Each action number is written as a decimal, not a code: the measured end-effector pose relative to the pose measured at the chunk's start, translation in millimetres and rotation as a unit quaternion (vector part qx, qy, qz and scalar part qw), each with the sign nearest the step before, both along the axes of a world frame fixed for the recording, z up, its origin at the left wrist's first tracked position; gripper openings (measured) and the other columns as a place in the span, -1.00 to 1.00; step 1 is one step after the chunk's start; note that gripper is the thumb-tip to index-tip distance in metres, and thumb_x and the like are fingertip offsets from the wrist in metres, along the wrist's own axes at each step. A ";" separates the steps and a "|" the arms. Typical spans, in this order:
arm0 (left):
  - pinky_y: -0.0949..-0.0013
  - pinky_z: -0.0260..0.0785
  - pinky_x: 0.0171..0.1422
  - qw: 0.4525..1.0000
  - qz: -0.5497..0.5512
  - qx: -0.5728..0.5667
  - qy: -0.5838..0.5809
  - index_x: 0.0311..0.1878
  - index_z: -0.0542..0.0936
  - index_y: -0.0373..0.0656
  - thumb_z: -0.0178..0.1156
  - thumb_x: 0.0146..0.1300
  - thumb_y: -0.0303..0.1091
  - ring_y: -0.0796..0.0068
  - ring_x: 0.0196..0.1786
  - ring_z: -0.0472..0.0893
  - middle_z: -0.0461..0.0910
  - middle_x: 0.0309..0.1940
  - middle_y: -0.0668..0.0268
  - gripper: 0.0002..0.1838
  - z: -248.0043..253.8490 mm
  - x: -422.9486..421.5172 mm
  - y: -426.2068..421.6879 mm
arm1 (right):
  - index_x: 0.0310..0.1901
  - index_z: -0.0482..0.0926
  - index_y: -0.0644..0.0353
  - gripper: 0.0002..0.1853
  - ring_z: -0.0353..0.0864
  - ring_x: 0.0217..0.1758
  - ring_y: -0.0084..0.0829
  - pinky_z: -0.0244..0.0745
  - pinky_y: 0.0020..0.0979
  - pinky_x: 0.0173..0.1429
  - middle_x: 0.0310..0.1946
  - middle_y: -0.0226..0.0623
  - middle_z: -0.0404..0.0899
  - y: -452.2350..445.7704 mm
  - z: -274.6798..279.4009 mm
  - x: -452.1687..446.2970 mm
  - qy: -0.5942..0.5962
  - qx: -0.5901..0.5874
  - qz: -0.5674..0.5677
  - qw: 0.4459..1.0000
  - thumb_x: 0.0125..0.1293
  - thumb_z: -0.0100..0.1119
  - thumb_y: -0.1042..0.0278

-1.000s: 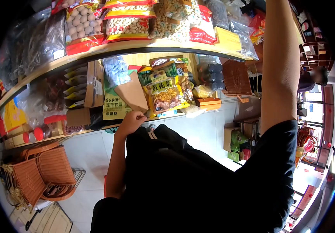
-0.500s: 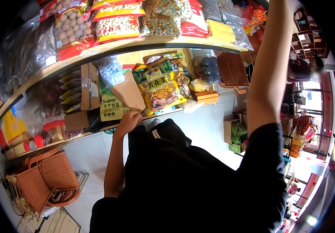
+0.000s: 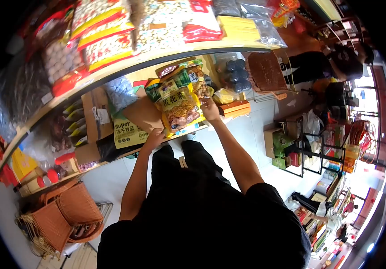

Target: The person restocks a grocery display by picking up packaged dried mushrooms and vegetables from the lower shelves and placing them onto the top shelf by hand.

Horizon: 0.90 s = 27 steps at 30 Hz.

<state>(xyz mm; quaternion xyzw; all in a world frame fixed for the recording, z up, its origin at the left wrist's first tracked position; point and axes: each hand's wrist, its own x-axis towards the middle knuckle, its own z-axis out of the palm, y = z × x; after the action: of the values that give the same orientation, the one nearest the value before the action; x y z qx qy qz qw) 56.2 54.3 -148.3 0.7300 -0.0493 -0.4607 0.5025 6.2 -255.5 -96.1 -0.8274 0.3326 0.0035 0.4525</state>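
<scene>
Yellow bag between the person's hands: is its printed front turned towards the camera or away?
Towards the camera: the yellow bag shows large characters and a food picture.

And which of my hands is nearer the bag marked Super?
Left. Your left hand is close beside the Super bag; your right hand is farther off, at the far edge of the yellow bag.

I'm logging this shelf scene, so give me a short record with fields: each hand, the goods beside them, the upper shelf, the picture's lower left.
Left hand: at the lower corner of the brown card; grip unclear
Right hand: at the right edge of the yellow-and-green packet; grip unclear
Beside the card: pale green "Super" packet
Upper shelf: red-and-yellow bags, among others
Lower left: woven baskets
</scene>
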 end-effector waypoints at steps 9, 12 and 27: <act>0.16 0.30 0.21 0.978 0.091 0.096 0.159 0.36 0.28 0.04 0.05 0.31 0.11 0.39 0.12 0.47 0.44 0.17 0.29 -0.37 -35.9 24.5 -46.3 | 0.36 0.13 0.23 -0.13 0.26 0.36 0.14 0.23 -0.08 0.38 0.23 0.25 0.33 17.0 -10.8 5.4 0.142 0.014 0.048 0.989 0.10 0.27 -0.02; 0.13 0.21 0.31 0.970 0.133 0.113 0.172 0.33 0.30 0.01 0.06 0.30 0.11 0.33 0.22 0.42 0.42 0.18 0.29 -0.38 -31.9 19.5 -58.1 | 0.39 0.06 0.26 -0.09 0.32 0.32 0.12 0.27 -0.11 0.36 0.24 0.21 0.34 18.0 -7.9 3.4 0.148 0.007 0.030 0.988 0.09 0.24 0.02; 0.42 0.33 -0.34 0.948 0.240 0.087 0.190 -0.35 0.51 0.02 0.17 0.27 0.03 0.53 -0.48 0.43 0.45 -0.52 0.46 -0.71 -20.7 34.7 -77.4 | 0.31 0.15 0.22 -0.16 0.55 0.06 0.15 0.45 -0.09 0.10 -0.03 0.20 0.57 1.7 -46.0 11.7 0.128 0.044 0.078 0.988 0.07 0.30 0.01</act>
<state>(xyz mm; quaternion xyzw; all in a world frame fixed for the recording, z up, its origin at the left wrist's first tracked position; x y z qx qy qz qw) 90.9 -23.1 -169.0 0.6600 0.2646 -0.4589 0.5327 17.9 -253.8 -142.1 -0.8227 0.3214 0.1592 0.4410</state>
